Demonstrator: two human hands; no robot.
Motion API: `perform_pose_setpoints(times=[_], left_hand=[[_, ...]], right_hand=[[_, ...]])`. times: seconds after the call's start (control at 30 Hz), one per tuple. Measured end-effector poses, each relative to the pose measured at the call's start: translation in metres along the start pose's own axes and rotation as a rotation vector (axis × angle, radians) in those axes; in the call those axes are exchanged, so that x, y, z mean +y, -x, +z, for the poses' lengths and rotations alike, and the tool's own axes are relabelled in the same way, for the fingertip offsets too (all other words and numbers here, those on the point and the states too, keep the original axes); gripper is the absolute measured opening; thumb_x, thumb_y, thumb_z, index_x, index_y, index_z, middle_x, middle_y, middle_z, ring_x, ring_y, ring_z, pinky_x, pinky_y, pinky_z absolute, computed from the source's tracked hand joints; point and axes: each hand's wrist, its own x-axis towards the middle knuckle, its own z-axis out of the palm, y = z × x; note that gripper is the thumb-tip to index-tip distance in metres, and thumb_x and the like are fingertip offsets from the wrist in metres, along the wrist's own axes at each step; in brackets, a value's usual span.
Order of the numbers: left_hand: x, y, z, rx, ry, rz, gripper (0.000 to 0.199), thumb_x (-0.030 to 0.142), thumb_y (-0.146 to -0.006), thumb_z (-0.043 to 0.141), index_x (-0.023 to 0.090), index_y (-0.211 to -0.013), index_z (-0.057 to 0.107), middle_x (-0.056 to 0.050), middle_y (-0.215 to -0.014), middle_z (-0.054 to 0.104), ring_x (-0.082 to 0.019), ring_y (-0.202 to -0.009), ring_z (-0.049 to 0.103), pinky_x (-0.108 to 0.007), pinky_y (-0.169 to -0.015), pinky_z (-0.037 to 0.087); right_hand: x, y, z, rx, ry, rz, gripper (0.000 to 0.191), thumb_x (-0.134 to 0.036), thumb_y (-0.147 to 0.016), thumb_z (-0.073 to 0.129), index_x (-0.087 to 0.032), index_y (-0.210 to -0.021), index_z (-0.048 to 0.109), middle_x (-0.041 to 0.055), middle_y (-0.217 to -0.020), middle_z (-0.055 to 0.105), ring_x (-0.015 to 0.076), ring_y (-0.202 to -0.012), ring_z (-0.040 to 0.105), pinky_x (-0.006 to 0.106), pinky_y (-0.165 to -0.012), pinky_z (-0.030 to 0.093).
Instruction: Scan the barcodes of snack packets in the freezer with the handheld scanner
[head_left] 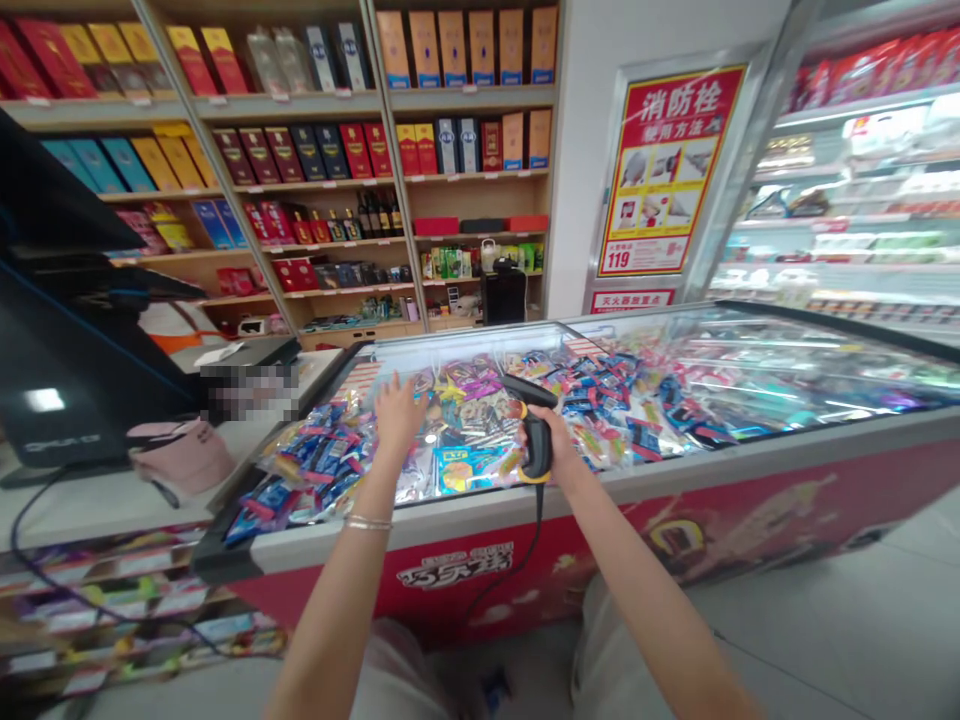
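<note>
One scanner (pixel 537 448) shows at the center of the frame over one freezer (pixel 487 513), whose overlapping packets (pixel 604 385) defy an exact count. The top row holds six orange boxes (pixel 453 48), two blue-and-white boxes (pixel 351 57) and two red-and-yellow boxes (pixel 224 60); at upper right hangs one large poster (pixel 670 170).

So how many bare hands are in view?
2: the left hand, spread above the colourful plastic-wrapped packets, and the right hand, gripping a black-and-yellow handheld scanner.

Head-worn view, forward and down onto hands (pixel 400 412) (pixel 556 440)
</note>
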Motion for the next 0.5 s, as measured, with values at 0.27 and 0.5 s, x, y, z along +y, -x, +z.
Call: perform_pose_setpoints(times=[0.27,0.5], left_hand=[[0.106,-0.006,0.051,-0.427,0.394,0.429,0.035,0.045,-0.08,0.058,0.02,-0.101,0.069,-0.007,-0.101,0.072,-0.022,-0.092,0.066,-0.028,-0.08,0.049],[0.141,-0.011,0.083,-0.745,0.411,0.618,0.035,0.053,-0.053,0.076,0.022,-0.064,0.067,0.001,-0.065,0.068,-0.015,-0.062,0.059,-0.021,-0.056,0.038]], right_hand=[[-0.045,0.025,-0.08,0.145,0.064,-0.079,0.033,-0.042,-0.073,0.06,-0.013,-0.089,0.066,-0.0003,-0.048,0.054,0.011,-0.04,0.045,0.021,-0.037,0.038],[-0.054,0.008,-0.112,0.144,0.096,-0.021,0.033,-0.042,-0.072,0.06,-0.014,-0.088,0.065,-0.0006,-0.049,0.054,0.0113,-0.039,0.044,0.022,-0.037,0.034]])
